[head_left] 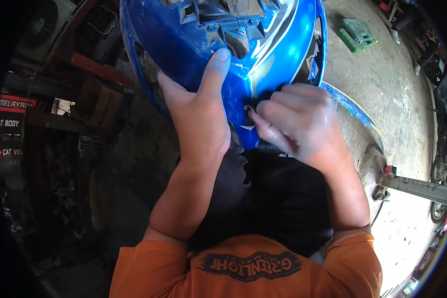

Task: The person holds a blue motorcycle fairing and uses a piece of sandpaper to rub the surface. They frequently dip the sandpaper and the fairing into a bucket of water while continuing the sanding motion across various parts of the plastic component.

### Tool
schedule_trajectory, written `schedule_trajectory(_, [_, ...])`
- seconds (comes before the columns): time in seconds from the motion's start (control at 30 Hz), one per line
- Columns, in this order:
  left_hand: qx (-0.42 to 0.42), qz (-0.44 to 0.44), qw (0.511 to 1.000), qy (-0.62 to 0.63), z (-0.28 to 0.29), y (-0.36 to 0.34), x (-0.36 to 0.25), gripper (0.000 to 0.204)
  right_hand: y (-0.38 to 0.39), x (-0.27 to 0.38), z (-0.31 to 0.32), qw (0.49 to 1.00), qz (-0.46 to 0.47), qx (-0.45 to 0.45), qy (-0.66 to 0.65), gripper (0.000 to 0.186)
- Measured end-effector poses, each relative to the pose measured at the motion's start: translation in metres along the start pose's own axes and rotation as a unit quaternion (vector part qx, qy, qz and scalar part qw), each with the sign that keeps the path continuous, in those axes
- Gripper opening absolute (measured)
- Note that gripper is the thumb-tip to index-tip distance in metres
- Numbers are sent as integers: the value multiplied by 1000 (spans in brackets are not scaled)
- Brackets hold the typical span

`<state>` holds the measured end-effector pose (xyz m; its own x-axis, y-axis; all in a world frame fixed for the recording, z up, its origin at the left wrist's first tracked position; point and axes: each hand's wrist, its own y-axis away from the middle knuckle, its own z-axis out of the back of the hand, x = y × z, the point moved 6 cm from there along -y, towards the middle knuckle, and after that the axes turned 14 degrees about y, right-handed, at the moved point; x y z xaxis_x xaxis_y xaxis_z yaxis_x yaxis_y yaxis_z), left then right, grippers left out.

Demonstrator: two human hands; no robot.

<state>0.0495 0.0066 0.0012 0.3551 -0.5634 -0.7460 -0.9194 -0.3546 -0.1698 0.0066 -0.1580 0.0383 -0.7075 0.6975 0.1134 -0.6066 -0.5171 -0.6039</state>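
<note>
A glossy blue motorcycle fairing (184, 47) with white streaks and scuffed paint fills the upper middle, above my lap. My left hand (198, 109) grips its left side, the thumb pressed on the upper face and the other fingers hidden behind the edge. On the right, my right hand (300, 116) is closed beside the narrow lower tip of the fairing, its fingers coated in pale dust. A small brownish folded piece (251, 113), which looks like sandpaper, pokes out between thumb and forefinger against the blue surface. Most of that piece is hidden by the fingers.
Another curved blue panel (357, 113) lies on the concrete floor at the right. Farther off is a green plastic case (356, 35). A metal beam (419, 189) juts in from the right edge. A cardboard box (104, 103) and a red frame (79, 49) stand in the dark left side.
</note>
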Motion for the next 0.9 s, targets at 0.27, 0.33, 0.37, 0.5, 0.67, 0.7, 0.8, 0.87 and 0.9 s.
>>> schedule_trajectory(0.27, [3, 8, 1000, 11, 4, -4, 1, 58, 5, -12, -2, 999, -33, 20, -17, 24])
schedule_trajectory(0.33, [9, 11, 1000, 8, 3, -5, -3, 58, 6, -13, -2, 998, -50, 19, -16, 23])
schedule_trajectory(0.37, [8, 10, 1000, 11, 2, -5, -5, 58, 7, -13, -3, 999, -47, 18, -17, 23])
schedule_trajectory(0.5, [21, 18, 999, 26, 3, -3, 2, 74, 0, -9, 0, 998, -59, 1, -34, 23])
schedule_trajectory(0.67, [24, 17, 999, 35, -4, -1, -3, 71, 9, -18, 1, 992, -112, 15, -48, 23])
schedule_trajectory(0.7, [16, 18, 999, 32, -3, 0, -2, 71, 9, -17, 1, 992, -114, 15, -48, 23])
schedule_trajectory(0.8, [22, 21, 999, 27, -5, 3, 1, 74, 6, -14, 7, 992, -121, 2, -16, 22])
schedule_trajectory(0.87, [29, 27, 999, 19, -1, 0, 1, 75, 7, -18, 7, 988, -150, 12, -43, 24])
schedule_trajectory(0.9, [37, 33, 999, 14, -1, -1, 1, 76, 8, -21, 9, 988, -150, 12, -41, 24])
